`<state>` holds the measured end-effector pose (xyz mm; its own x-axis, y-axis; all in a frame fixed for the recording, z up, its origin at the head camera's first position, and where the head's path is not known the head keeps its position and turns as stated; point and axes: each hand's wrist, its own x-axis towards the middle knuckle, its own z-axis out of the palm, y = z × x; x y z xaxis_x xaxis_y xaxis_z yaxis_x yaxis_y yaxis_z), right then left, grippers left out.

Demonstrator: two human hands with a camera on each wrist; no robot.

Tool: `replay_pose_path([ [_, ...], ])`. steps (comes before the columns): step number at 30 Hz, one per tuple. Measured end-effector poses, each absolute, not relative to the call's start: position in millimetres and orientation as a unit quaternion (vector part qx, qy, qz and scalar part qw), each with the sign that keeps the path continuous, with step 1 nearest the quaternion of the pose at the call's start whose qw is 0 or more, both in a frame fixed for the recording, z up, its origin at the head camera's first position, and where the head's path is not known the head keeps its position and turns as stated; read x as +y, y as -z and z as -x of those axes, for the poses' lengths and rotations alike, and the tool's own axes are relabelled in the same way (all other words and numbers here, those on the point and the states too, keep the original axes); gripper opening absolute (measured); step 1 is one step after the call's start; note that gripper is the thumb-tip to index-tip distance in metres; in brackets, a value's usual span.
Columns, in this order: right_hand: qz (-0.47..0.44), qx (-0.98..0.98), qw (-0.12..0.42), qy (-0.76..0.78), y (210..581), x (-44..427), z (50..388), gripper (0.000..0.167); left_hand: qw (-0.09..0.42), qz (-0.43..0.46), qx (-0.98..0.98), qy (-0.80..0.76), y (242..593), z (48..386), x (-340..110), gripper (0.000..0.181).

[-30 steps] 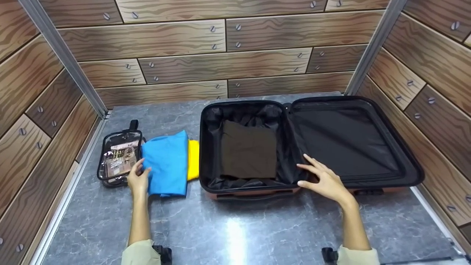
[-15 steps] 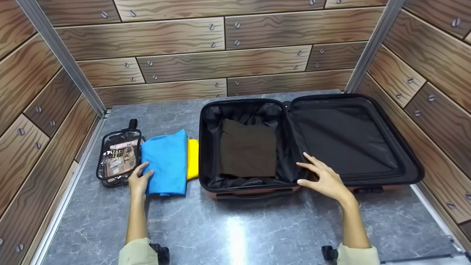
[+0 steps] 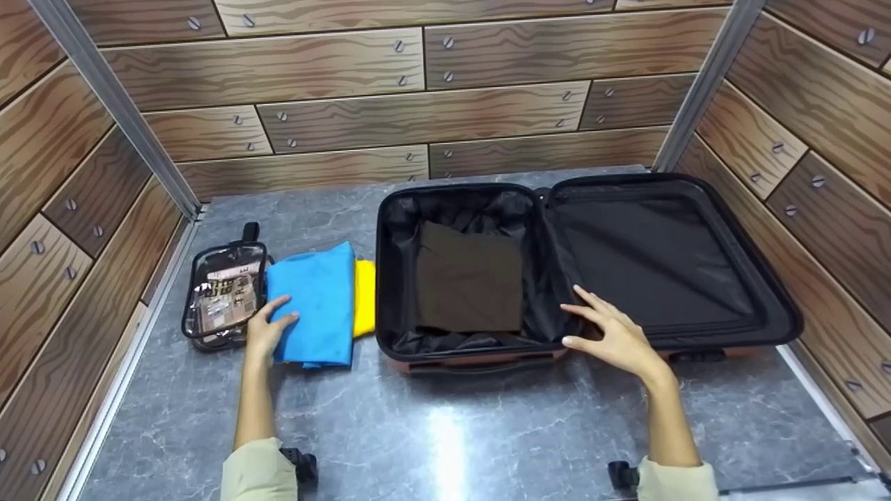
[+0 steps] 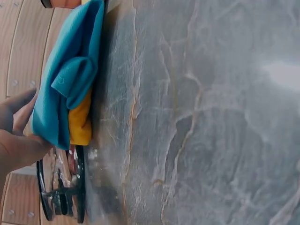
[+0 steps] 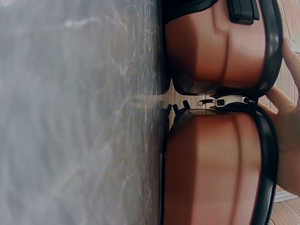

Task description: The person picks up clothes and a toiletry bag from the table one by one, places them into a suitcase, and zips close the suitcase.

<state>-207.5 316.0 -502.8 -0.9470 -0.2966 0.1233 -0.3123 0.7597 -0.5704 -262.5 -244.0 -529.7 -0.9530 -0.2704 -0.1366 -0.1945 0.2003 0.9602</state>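
A folded blue cloth lies left of the suitcase, partly over a yellow cloth. My left hand is at its left edge, thumb and fingers spread and extending over the blue fabric. In the left wrist view, the thumb lies by the cloth's near end. An open suitcase holds a folded dark brown cloth in its left half. Over the seam between the two halves, my right hand hovers or rests with fingers apart; the right wrist view puts it beside the black zipper rims.
Left of the blue cloth lies a clear pouch with black trim and small items inside. The suitcase lid lies flat on the right, near the wood-patterned wall. A grey marbled tabletop extends in front.
My left hand has moved slightly right, from the pouch's side further over the blue cloth. My right hand stays in place at the suitcase seam.
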Motion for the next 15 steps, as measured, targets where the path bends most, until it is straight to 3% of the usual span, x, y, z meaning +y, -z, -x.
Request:
replay_pose_path([
  [8,-0.165,-0.939,0.019,-0.302,503.0,316.6,207.7,0.059,-0.031,-0.104,-0.788,0.607,532.5,270.1,-247.2,0.053],
  [15,-0.165,-0.938,0.021,-0.305,504.2,315.4,208.0,0.059,-0.025,-0.138,-0.702,0.698,526.0,274.3,-240.6,0.056],
])
